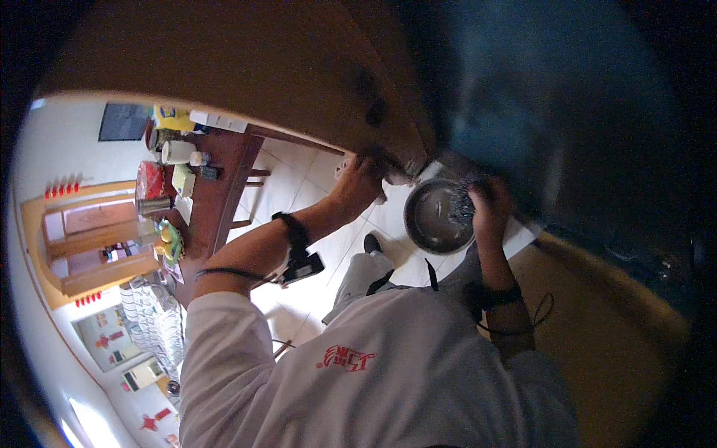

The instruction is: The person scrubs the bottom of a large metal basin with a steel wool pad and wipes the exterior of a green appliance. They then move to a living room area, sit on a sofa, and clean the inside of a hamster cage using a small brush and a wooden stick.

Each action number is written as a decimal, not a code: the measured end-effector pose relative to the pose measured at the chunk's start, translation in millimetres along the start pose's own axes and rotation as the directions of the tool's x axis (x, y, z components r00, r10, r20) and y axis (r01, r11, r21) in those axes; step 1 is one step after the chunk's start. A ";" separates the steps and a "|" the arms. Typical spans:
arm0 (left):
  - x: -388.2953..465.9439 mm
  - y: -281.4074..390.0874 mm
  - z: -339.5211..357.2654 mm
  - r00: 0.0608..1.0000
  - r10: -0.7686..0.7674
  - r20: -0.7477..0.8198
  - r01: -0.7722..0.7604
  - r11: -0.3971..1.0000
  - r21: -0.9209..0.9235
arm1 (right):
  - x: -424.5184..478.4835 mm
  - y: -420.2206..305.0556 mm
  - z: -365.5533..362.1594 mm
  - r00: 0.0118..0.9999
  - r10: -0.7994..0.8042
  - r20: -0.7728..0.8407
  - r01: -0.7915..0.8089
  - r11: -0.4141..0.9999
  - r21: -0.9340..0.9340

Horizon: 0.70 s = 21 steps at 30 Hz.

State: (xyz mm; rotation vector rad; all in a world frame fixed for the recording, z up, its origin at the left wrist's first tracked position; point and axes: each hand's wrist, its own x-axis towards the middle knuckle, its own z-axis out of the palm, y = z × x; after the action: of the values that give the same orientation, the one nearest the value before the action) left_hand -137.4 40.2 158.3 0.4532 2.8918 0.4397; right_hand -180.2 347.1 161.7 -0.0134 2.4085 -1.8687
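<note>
A round dark pan [440, 217] with a shiny wet-looking inside lies in front of me, beside a pale edge. My right hand [490, 210] is at its right rim, the fingers closed around a dark, mesh-like scouring pad [461, 204] that touches the pan's inside. Up and to the left of the pan, my left hand [365, 175] is bent at the fingers near the edge of a brown panel. A pale, blurred object [396, 177] lies by its fingertips; whether the hand holds it is unclear. Both wrists wear black straps.
A large brown panel [224, 61] fills the upper left, and a dark bluish surface [532, 101] the upper right. To the left stands a dark red wooden table [224, 185] with a white container [178, 152], boxes and fruit. Below are a tiled floor [350, 241] and my shoe [372, 242].
</note>
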 end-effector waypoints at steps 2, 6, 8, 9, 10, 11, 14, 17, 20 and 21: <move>3.2 52.6 -75.1 0.970 0.229 -0.084 -0.141 0.810 0.569 | 8.5 -14.9 9.0 0.995 -0.040 -0.094 0.045 0.997 0.057; -39.2 67.0 -122.2 0.903 0.060 -0.426 0.049 0.970 0.240 | 18.0 -88.8 32.4 0.983 -0.048 0.176 0.017 0.984 0.176; -55.2 63.7 -114.7 0.829 -0.018 -0.559 0.111 0.985 0.135 | 16.6 -116.2 50.0 0.959 -0.230 0.164 0.204 0.965 0.163; -61.4 62.4 -106.7 0.782 -0.055 -0.620 0.131 0.988 0.078 | 16.2 -126.3 57.6 0.934 -0.321 0.158 0.298 0.942 0.154; -70.2 56.8 -90.5 0.758 -0.216 -0.615 0.186 0.976 -0.114 | 16.8 -132.6 66.2 0.919 -0.366 0.145 0.349 0.928 0.127; -82.6 42.9 -62.9 0.692 -0.406 -0.597 0.179 0.898 -0.403 | 12.5 -145.6 75.8 0.914 -0.369 0.169 0.344 0.925 0.162; -106.9 9.7 -7.1 0.545 -0.797 -0.260 -0.063 0.271 -0.961 | 6.7 -193.7 98.5 0.857 -0.487 0.169 0.474 0.873 0.113; -139.7 -2.8 5.7 0.540 -0.840 0.046 -0.198 -0.180 -0.963 | 9.9 -216.8 121.3 0.736 -0.667 0.113 0.673 0.739 -0.025; -164.7 -21.2 27.2 0.531 -0.835 0.145 -0.262 -0.325 -0.909 | -3.8 -235.8 137.5 0.746 -0.666 0.004 0.666 0.745 -0.042; -171.3 -25.3 30.2 0.546 -0.819 0.175 -0.253 -0.360 -0.898 | -8.3 -236.3 141.9 0.750 -0.660 -0.044 0.656 0.751 -0.074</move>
State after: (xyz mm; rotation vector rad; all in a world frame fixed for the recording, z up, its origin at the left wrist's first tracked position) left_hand 23.0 -30.4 144.4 -1.2629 1.3769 2.8674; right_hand -172.6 151.4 355.8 -0.9487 2.7261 -2.0512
